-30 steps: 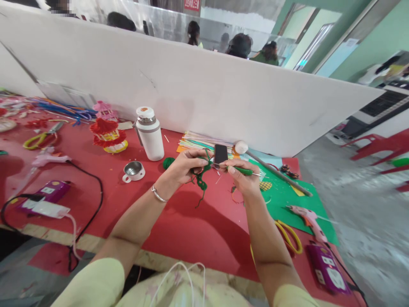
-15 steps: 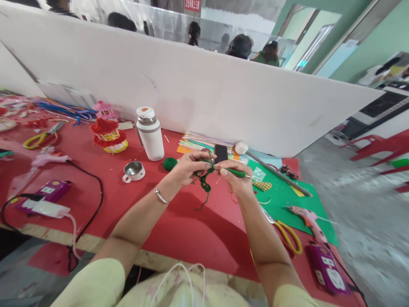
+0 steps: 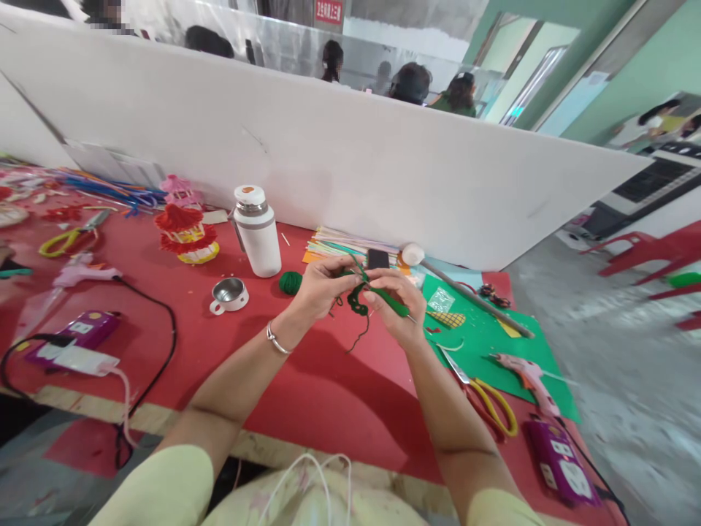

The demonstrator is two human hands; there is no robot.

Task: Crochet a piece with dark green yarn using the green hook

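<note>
— Head view up on my end: what are the hands on?

— I see the left hand (image 3: 318,288) pinching a dark green crocheted strip of yarn (image 3: 358,301) between thumb and fingers, its loose tail hanging down above the red desk (image 3: 307,387). The right hand (image 3: 397,303) is closed around a green-handled crochet hook (image 3: 391,301), which it holds against the yarn. Both hands hover over the middle of the desk, toward its far edge.

— And around them?

— I make out a green yarn ball (image 3: 290,282) just left of the left hand, with a small metal cup (image 3: 229,293) and a white flask (image 3: 255,230) farther left. A stack of coloured paper (image 3: 342,244) lies at the far edge behind the hands. Toward the right edge, a green sheet (image 3: 493,343) carries a pink glue gun (image 3: 529,376), and yellow-handled scissors (image 3: 493,405) sit at its near side.
</note>
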